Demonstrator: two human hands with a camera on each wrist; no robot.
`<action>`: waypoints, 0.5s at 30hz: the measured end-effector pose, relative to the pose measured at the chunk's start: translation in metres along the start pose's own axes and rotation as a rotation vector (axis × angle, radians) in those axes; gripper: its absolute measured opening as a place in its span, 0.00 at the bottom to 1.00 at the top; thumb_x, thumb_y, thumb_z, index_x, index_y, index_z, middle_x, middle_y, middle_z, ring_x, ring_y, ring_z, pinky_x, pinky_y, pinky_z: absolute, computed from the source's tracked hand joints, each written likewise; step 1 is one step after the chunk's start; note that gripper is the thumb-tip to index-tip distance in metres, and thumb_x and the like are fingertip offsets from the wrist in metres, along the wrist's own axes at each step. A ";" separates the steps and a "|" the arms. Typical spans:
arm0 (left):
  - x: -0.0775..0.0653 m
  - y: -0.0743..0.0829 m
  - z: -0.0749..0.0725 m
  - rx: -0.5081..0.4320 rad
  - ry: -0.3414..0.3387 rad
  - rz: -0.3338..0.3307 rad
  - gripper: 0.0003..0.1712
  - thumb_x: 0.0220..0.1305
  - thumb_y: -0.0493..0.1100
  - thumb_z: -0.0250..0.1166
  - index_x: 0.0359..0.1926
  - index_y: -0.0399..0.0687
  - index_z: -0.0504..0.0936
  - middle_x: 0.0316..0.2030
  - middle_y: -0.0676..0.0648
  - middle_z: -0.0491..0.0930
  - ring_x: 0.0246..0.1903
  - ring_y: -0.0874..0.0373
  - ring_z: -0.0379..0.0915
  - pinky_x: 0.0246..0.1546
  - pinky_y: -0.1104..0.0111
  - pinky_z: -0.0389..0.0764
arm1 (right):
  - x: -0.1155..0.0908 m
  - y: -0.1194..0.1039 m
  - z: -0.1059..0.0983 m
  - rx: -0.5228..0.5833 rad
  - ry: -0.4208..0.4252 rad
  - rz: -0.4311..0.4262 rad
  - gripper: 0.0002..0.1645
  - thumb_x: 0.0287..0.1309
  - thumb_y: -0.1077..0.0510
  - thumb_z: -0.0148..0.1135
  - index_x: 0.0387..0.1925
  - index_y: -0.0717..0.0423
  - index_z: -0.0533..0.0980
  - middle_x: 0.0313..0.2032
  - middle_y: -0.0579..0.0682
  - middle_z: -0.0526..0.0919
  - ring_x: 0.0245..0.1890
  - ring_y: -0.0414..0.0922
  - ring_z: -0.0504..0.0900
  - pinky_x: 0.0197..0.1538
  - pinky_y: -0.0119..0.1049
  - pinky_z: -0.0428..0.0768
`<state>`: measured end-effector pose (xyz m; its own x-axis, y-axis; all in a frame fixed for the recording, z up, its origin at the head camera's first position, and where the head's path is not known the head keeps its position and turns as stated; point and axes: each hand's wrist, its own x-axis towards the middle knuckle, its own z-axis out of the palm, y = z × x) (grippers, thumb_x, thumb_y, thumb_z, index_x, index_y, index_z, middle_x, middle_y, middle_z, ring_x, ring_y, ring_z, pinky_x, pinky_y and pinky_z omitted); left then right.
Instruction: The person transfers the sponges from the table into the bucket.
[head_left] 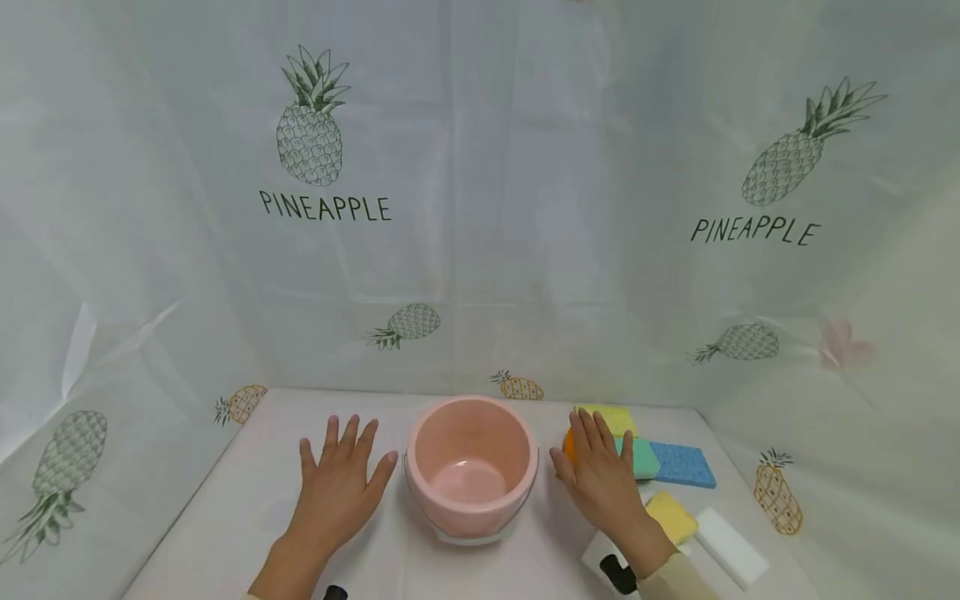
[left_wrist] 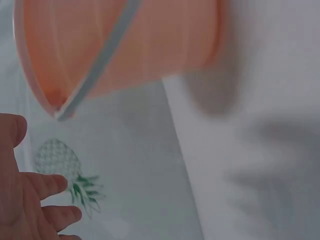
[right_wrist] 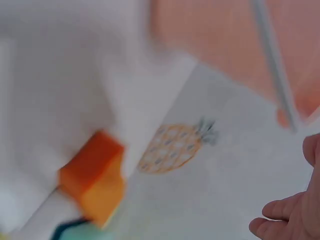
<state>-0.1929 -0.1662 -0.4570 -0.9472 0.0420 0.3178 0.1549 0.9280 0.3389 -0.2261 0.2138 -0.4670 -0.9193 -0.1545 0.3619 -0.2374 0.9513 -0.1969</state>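
A pink bucket [head_left: 471,508] with a thin grey handle [left_wrist: 102,62] stands upright in the middle of the table, and only its bare inside shows from above. To its left, my left hand [head_left: 337,487] hovers palm down with fingers spread, holding nothing. My right hand [head_left: 603,483] is on the other side, fingers extended, and it overlaps several sponges in the head view. An orange sponge [right_wrist: 97,175] lies below that hand, partly hidden by it in the head view. Beside it are a green sponge [head_left: 645,460] and a light yellow sponge [head_left: 617,419].
Farther right lies a blue sponge [head_left: 682,464]. Near the right wrist are a yellow sponge [head_left: 672,517], a long white sponge [head_left: 731,547] and another white piece [head_left: 597,554] partly under the forearm. A pineapple-print curtain [head_left: 495,208] encloses the table's back and sides.
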 end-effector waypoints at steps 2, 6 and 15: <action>0.007 0.011 0.001 -0.010 0.000 0.023 0.42 0.80 0.68 0.49 0.78 0.42 0.68 0.78 0.31 0.61 0.82 0.29 0.41 0.74 0.23 0.38 | 0.007 -0.012 -0.001 0.037 -0.005 -0.010 0.44 0.80 0.38 0.49 0.80 0.63 0.59 0.80 0.63 0.62 0.81 0.64 0.56 0.76 0.80 0.44; 0.019 0.029 0.006 -0.016 -0.017 0.072 0.40 0.80 0.65 0.51 0.78 0.42 0.68 0.78 0.33 0.64 0.81 0.32 0.47 0.75 0.25 0.43 | 0.017 -0.030 0.001 0.075 -0.032 -0.036 0.42 0.81 0.38 0.47 0.80 0.62 0.61 0.79 0.60 0.64 0.81 0.61 0.60 0.76 0.79 0.45; 0.031 0.038 0.017 -0.100 -0.165 0.124 0.39 0.83 0.58 0.50 0.82 0.38 0.58 0.81 0.38 0.58 0.82 0.39 0.49 0.81 0.38 0.52 | 0.022 -0.041 0.002 0.175 -0.126 -0.056 0.36 0.83 0.42 0.46 0.80 0.59 0.63 0.78 0.57 0.67 0.81 0.58 0.60 0.79 0.76 0.42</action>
<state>-0.2208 -0.1234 -0.4499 -0.9510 0.2207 0.2165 0.2921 0.8708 0.3954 -0.2367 0.1705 -0.4529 -0.9326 -0.2479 0.2624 -0.3296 0.8812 -0.3389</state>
